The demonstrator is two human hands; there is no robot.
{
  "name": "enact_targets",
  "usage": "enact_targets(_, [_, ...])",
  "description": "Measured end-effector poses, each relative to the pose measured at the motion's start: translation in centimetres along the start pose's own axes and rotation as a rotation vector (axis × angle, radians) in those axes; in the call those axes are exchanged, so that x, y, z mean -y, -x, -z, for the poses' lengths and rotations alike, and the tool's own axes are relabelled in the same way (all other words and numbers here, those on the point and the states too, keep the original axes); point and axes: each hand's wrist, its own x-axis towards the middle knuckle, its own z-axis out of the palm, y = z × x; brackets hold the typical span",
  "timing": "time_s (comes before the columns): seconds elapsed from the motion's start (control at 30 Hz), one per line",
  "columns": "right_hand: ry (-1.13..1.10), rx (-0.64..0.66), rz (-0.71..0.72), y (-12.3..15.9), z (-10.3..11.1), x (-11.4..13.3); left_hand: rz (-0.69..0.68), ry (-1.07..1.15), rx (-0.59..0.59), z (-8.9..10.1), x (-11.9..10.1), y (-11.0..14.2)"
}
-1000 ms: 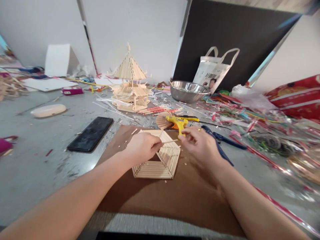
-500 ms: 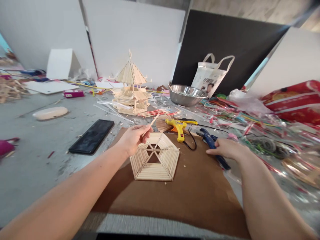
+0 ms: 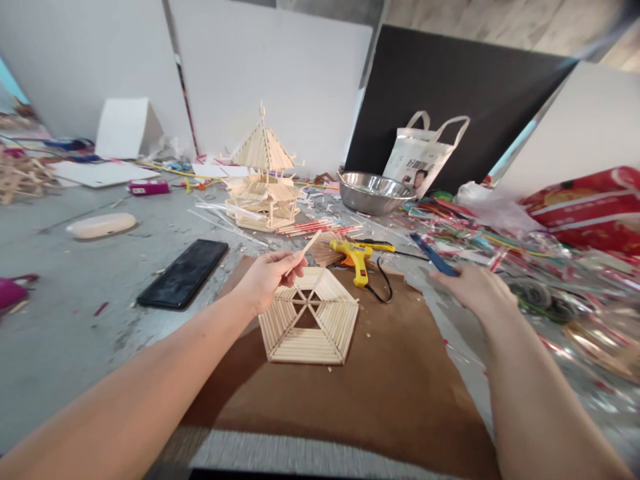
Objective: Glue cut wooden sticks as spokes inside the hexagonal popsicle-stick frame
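My left hand (image 3: 277, 277) is closed, pinching a thin wooden stick (image 3: 312, 243) that points up and to the right. Just below it, a hexagonal panel of wooden sticks (image 3: 306, 345) lies on a brown sheet (image 3: 400, 407), its spokes meeting over an open middle. On the right, my right hand (image 3: 475, 290) grips a pair of blue pliers (image 3: 433, 254), raised beyond the sheet's right edge; my fingers hide part of the handles. Between the hands, a yellow glue gun (image 3: 358, 259) rests at the sheet's far edge.
A stick-built pavilion (image 3: 263, 177) stands behind the sheet, near red-tipped sticks (image 3: 320, 228). A steel bowl (image 3: 375, 193) and a white tote bag (image 3: 420, 157) are at the back. A black phone (image 3: 184, 273) lies left; plastic scraps and wire coils (image 3: 537, 297) clutter the right.
My right hand has picked up the blue pliers from the brown sheet and moved them up and slightly right. My left hand, still pinching the stick, is nearly unmoved.
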Motion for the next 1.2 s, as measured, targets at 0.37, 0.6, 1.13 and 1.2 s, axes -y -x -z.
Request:
enact_targets(0.37, [-1.500, 0.075, 0.261, 3.7, -0.5, 5.4, -0.085, 0.017, 0.070, -0.5, 0.2, 0.3])
enact_targets(0.6, [-1.628, 0.450, 0.364, 5.2, -1.9, 7.8, 0.048, 0.146, 0.284, -1.5, -0.1, 1.3])
enact_targets(1.13, [-1.360, 0.305, 0.530, 7.3, -3.7, 8.8, 0.053, 0.085, 0.434, -2.9, 0.1, 2.5])
enact_targets(1.2, [-1.386, 0.351, 0.558, 7.6, -3.4, 9.0, 0.062, 0.051, 0.490, -3.2, 0.3, 2.6])
